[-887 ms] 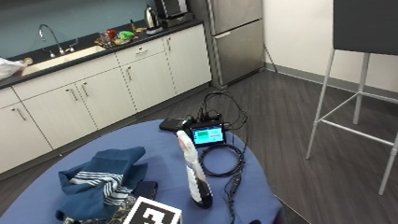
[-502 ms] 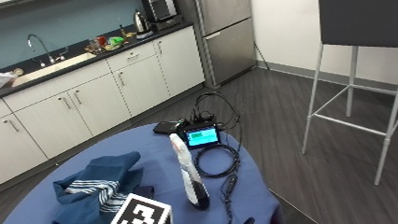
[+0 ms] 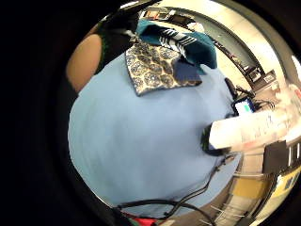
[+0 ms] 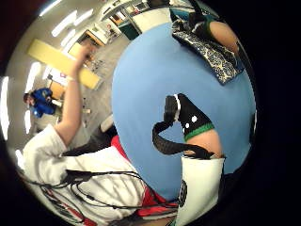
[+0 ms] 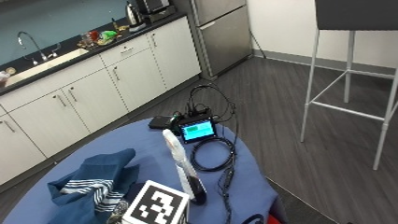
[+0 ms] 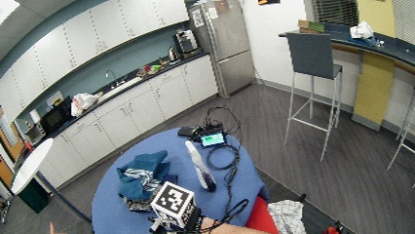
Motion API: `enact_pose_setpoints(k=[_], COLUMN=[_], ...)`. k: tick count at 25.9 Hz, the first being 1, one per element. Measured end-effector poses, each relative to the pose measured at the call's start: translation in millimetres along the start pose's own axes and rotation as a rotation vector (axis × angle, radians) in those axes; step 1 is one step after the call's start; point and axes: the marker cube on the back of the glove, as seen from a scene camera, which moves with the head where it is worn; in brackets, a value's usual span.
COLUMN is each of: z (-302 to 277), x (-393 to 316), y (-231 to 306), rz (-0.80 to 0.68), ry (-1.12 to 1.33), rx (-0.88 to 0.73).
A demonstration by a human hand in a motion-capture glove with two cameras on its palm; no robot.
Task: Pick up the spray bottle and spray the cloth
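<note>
A white spray bottle (image 5: 182,165) with a black end lies on its side on the round blue table (image 5: 249,179), between the cloth and a coiled cable. The blue cloth (image 5: 93,184) with white stripes lies crumpled to the bottle's left. My gloved right hand (image 6: 193,223) hovers over the table's near edge and holds nothing. Its fingers (image 4: 188,117) reach out straight over bare tabletop. In the little finger side palm view the bottle (image 3: 249,132) lies apart from the hand, and the blue cloth (image 3: 188,40) is across the table.
A patterned cloth (image 3: 157,70) lies against the blue one. A small lit screen (image 5: 198,129), a black box (image 5: 160,122) and a coiled cable (image 5: 211,156) take up the far side of the table. A bar stool (image 5: 348,88) stands on the floor beyond.
The outside view has shifted as a whole, so its camera has moved. The bottle and the cloth lie where they were.
</note>
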Motion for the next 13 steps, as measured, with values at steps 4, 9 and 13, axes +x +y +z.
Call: enact_pose_setpoints(k=[4,9,13], z=[-8.4,-25.3,-52.9], x=[5.7,21.3,51.2], y=[10.4,16.6,21.7], rz=[-0.004,0.039,0.102], ry=[-0.018,-0.001,0.023], rx=[0.058,0.159,0.275])
